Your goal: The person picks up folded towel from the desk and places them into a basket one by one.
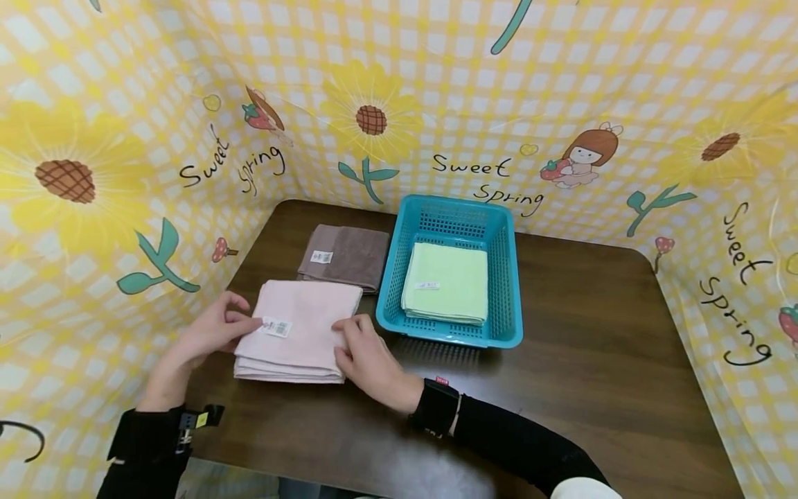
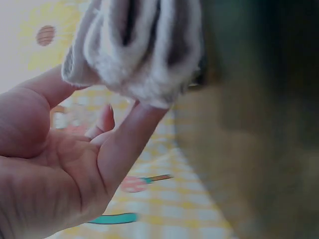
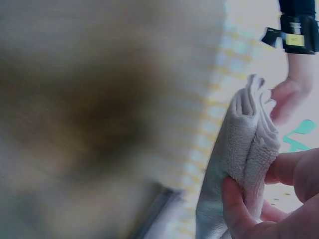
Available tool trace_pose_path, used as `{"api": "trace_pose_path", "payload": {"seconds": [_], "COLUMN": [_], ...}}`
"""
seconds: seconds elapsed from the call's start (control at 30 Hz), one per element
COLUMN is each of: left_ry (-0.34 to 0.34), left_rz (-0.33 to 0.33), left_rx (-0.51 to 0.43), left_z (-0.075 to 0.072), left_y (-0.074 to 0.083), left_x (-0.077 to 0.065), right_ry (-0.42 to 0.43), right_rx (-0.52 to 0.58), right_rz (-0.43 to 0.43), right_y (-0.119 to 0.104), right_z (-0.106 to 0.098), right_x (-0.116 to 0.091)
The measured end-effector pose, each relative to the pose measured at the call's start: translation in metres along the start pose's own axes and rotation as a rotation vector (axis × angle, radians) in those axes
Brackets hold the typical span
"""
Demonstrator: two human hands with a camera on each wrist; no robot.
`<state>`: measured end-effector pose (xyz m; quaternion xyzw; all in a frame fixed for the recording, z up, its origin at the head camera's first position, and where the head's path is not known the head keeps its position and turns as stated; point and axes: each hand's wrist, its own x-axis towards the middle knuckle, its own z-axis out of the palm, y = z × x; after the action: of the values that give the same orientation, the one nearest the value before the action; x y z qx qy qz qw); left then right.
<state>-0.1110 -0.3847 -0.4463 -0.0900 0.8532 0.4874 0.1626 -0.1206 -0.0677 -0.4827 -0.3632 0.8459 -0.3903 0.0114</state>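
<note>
A folded pale pink towel [image 1: 308, 312] with a white label [image 1: 276, 327] lies level at the left of the table, several layers showing along its near edge. My left hand [image 1: 208, 331] pinches its left edge, thumb above and fingers beneath. On the opposite edge my right hand [image 1: 369, 362] grips the towel between thumb and fingers. The left wrist view shows the towel's looped folds [image 2: 134, 55] over the left fingers. In the right wrist view, the thick fold [image 3: 246, 149] sits between the right thumb and fingers.
Just behind the pink towel lies a folded brown towel [image 1: 358, 253] with a label. To the right stands a blue perforated basket [image 1: 506, 277] holding a folded light green towel [image 1: 454, 284]. Patterned yellow cloth [image 1: 474, 104] walls the dark wooden table [image 1: 592, 346] at the back and sides.
</note>
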Motion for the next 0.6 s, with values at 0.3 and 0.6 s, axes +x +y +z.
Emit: {"api": "trace_pose_path", "payload": {"seconds": [0.3, 0.6], "left_ry": [0.055, 0.07], "left_rz": [0.14, 0.197], "left_rx": [-0.002, 0.022], "left_z": [-0.013, 0.005], "left_y": [0.058, 0.083], "left_x": [-0.004, 0.019], "right_ry": [0.044, 0.046], "right_rx": [0.001, 0.02], "right_rz": [-0.011, 0.134], "right_y": [-0.019, 0.0], "right_z": [-0.062, -0.09], "right_x": [0.024, 0.033]}}
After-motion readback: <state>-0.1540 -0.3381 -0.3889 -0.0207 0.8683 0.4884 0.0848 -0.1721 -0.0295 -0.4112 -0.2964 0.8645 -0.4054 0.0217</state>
